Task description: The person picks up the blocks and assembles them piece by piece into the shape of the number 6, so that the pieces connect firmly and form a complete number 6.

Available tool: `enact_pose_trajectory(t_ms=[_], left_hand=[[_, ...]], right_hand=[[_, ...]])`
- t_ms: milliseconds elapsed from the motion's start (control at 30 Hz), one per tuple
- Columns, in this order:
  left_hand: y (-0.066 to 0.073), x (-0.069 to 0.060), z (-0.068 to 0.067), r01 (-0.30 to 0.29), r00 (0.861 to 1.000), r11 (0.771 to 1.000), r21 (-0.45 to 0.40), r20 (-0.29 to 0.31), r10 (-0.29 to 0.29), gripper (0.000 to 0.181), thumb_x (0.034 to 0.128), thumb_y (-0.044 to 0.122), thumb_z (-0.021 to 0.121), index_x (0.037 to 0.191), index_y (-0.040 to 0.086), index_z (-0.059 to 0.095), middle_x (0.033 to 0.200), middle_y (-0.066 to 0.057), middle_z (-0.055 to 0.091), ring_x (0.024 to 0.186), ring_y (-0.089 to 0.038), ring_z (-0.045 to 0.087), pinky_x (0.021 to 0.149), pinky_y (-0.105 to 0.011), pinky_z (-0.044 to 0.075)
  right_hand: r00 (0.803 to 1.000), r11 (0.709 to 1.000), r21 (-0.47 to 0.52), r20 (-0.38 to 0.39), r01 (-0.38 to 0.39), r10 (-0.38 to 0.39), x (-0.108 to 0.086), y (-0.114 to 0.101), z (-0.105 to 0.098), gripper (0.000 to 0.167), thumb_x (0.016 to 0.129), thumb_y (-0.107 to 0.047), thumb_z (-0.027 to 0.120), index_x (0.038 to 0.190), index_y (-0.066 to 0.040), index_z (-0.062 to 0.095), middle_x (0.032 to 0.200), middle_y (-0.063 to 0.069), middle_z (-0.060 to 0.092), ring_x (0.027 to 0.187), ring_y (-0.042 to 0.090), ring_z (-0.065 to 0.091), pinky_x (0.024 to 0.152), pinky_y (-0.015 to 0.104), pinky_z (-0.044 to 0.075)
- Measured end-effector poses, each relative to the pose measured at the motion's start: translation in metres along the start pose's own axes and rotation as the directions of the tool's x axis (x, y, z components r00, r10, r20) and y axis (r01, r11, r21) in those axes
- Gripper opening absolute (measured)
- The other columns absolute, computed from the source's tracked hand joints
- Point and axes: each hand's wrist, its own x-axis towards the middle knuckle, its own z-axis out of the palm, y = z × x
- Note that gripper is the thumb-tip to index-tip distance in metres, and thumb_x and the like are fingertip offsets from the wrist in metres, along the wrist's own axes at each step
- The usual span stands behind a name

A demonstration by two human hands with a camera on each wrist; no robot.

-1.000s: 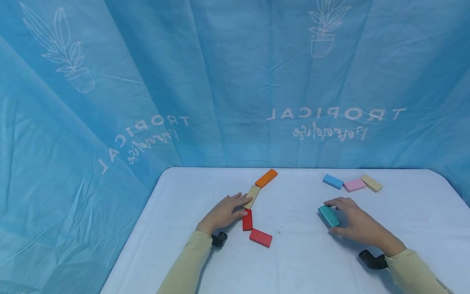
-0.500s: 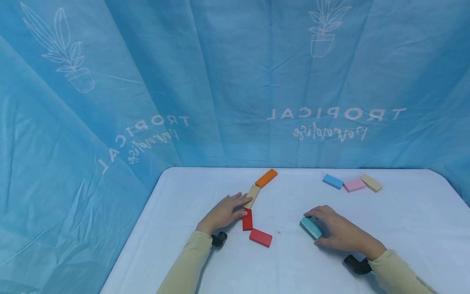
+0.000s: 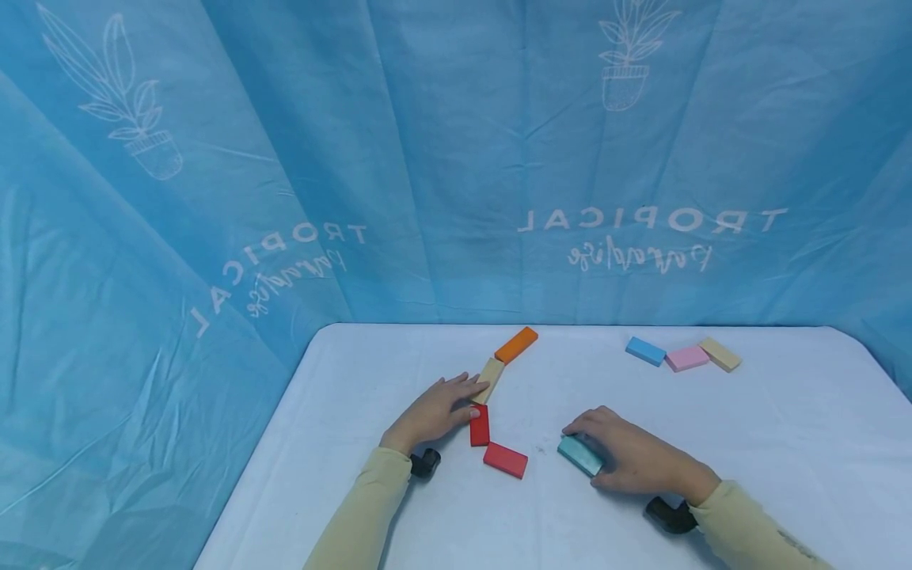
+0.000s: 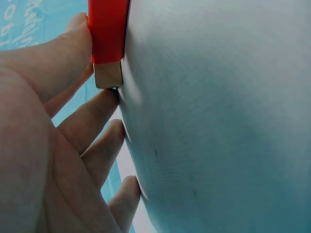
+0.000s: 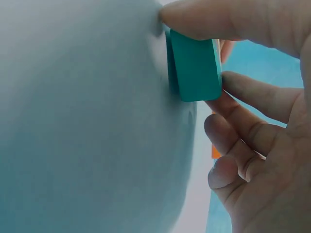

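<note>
My right hand (image 3: 637, 455) pinches a teal domino-shaped block (image 3: 579, 456) between thumb and fingers, low over the table. In the right wrist view the thumb presses one side of the teal block (image 5: 197, 68), the fingers the other; a dark gap shows between it and the cloth. My left hand (image 3: 431, 413) lies with fairly straight fingers on a chain of blocks. Its fingertips touch a beige block (image 3: 492, 376), and its thumb touches a red block (image 3: 480, 430). A second red block (image 3: 506, 460) lies at the chain's near end, an orange block (image 3: 516, 345) at its far end.
Toward the back right lie a blue block (image 3: 645, 351), a pink block (image 3: 687, 359) and another beige block (image 3: 720, 354), nearly end to end. A white cloth covers the table (image 3: 399, 356). A blue printed curtain (image 3: 456, 198) hangs behind and at the left.
My right hand has carried the teal block left and toward me, closer to the near red block. The left hand and the other blocks stay where they were.
</note>
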Motion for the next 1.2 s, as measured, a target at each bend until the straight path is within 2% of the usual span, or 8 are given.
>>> enact_pose_trajectory(t_ms=[200, 467, 900, 1000, 1200], left_hand=[[0.000, 0.000, -0.001, 0.002, 1.000, 1.000, 0.002, 0.001, -0.002, 0.058, 0.0986, 0.033, 0.065, 0.153, 0.028, 0.045, 0.157, -0.007, 0.042, 0.147, -0.026, 0.033, 0.121, -0.048, 0.023], [0.001, -0.001, -0.001, 0.006, 1.000, 1.000, 0.006, 0.004, -0.006, 0.058, 0.0988, 0.032, 0.065, 0.153, 0.028, 0.045, 0.158, -0.007, 0.041, 0.147, -0.026, 0.033, 0.121, -0.048, 0.024], [-0.001, 0.000, 0.000, 0.014, 1.000, 1.000, 0.001, 0.004, -0.014, 0.059, 0.0985, 0.032, 0.065, 0.153, 0.029, 0.044, 0.157, -0.007, 0.041, 0.148, -0.026, 0.032, 0.121, -0.048, 0.024], [-0.001, 0.000, 0.000, 0.016, 1.000, 1.000, -0.003, 0.002, -0.016, 0.059, 0.0985, 0.032, 0.065, 0.153, 0.029, 0.044, 0.158, -0.006, 0.041, 0.148, -0.026, 0.032, 0.121, -0.048, 0.023], [-0.001, 0.001, 0.000, 0.004, 1.000, 1.000, -0.005, 0.002, -0.004, 0.058, 0.0988, 0.032, 0.064, 0.153, 0.028, 0.045, 0.157, -0.006, 0.042, 0.148, -0.026, 0.032, 0.122, -0.048, 0.023]], right_hand=[[0.999, 1.000, 0.018, 0.031, 0.023, -0.024, 0.005, -0.005, 0.002, 0.067, 0.078, -0.028, 0.086, 0.137, -0.022, 0.056, 0.132, -0.008, 0.051, 0.116, 0.015, 0.048, 0.094, 0.041, 0.056], [0.996, 1.000, 0.005, 0.079, 0.030, -0.031, 0.011, -0.007, 0.003, 0.065, 0.079, -0.024, 0.085, 0.139, -0.023, 0.057, 0.134, -0.008, 0.054, 0.116, 0.015, 0.048, 0.098, 0.041, 0.053], [0.992, 0.999, 0.005, 0.114, 0.050, -0.050, 0.013, -0.009, 0.001, 0.065, 0.081, -0.022, 0.083, 0.141, -0.029, 0.058, 0.131, -0.008, 0.055, 0.119, 0.017, 0.048, 0.095, 0.039, 0.055], [0.995, 0.999, -0.004, 0.089, 0.038, -0.038, 0.011, -0.008, 0.002, 0.065, 0.082, -0.027, 0.083, 0.141, -0.027, 0.058, 0.132, -0.008, 0.055, 0.119, 0.017, 0.048, 0.096, 0.041, 0.054], [0.999, 0.999, -0.019, -0.026, -0.041, 0.040, 0.000, -0.010, 0.005, 0.059, 0.084, -0.038, 0.080, 0.137, -0.021, 0.060, 0.127, -0.007, 0.058, 0.115, 0.015, 0.051, 0.096, 0.046, 0.054]])
